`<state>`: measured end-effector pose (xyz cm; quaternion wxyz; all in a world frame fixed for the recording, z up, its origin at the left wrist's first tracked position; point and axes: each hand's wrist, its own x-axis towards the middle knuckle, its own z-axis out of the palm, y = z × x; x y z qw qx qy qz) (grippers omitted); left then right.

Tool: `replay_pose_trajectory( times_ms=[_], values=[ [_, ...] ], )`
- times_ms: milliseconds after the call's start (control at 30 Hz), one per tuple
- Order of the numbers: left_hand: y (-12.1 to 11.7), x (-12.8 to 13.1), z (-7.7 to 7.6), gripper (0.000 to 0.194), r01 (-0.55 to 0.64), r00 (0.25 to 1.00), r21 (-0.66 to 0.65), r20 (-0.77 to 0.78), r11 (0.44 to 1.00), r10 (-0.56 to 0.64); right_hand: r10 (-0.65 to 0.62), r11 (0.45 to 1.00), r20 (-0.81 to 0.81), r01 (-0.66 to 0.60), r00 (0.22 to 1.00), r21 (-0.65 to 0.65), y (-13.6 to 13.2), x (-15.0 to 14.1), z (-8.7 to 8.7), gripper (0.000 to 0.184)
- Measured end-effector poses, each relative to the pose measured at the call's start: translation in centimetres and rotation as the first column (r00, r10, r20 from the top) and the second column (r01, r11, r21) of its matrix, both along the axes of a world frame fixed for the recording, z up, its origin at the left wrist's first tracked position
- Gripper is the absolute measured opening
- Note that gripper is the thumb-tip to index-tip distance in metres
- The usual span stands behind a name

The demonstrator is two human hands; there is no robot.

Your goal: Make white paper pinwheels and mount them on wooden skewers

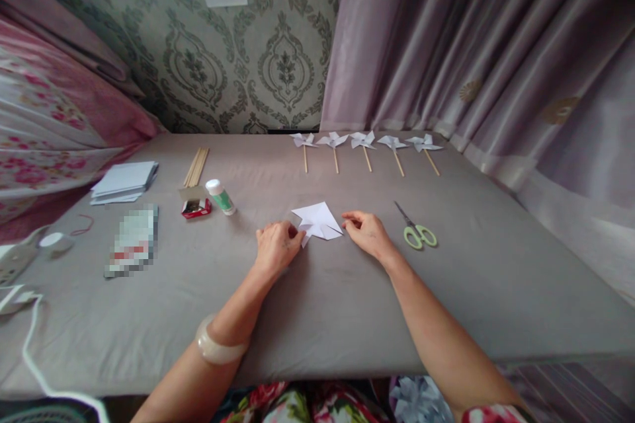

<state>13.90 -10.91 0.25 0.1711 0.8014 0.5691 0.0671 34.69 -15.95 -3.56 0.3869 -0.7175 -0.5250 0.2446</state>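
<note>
A white paper square (317,219) with cut slits lies on the cloth-covered table between my hands, some of its flaps lifted. My left hand (279,243) is closed at its left corner, thumb and fingers pinching the paper. By the paper's right corner, my right hand (368,233) has curved fingers with a small gap between thumb and forefinger; whether the fingertips touch the paper is hard to make out. Scissors with green handles (419,236) lie open to the right of that hand. Several paper pinwheels on sticks, one of them a pinwheel (364,140), lie in a row at the back.
Left of my hands stand a glue stick (221,197) and a small red open box (196,207), with wooden sticks (197,167) behind. Farther left are a paper stack (125,182), a blurred packet (132,241), a white round object (55,242) and a power strip (17,263) with a cable.
</note>
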Motion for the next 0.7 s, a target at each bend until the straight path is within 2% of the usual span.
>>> replay_pose_trajectory(
  times_ms=[200, 400, 700],
  values=[
    [0.3, 0.2, -0.2, 0.024, -0.04, 0.997, -0.023, 0.064, 0.999, 0.041, 0.099, 0.995, 0.034, -0.099, 0.994, -0.02, -0.6, -1.2, 1.4, 0.031],
    [1.5, -0.2, -0.8, 0.024, -0.026, 0.996, 0.015, 0.091, 1.0, 0.025, 0.22, 0.975, 0.017, -0.22, 0.975, -0.02, -1.1, -1.9, 1.6, 0.032],
    [3.1, -0.6, -1.5, 0.025, 0.039, 0.995, 0.082, 0.087, 0.996, -0.046, 0.245, 0.968, 0.288, -0.251, 0.926, -0.016, -1.9, -2.8, 2.7, 0.03]
  ],
)
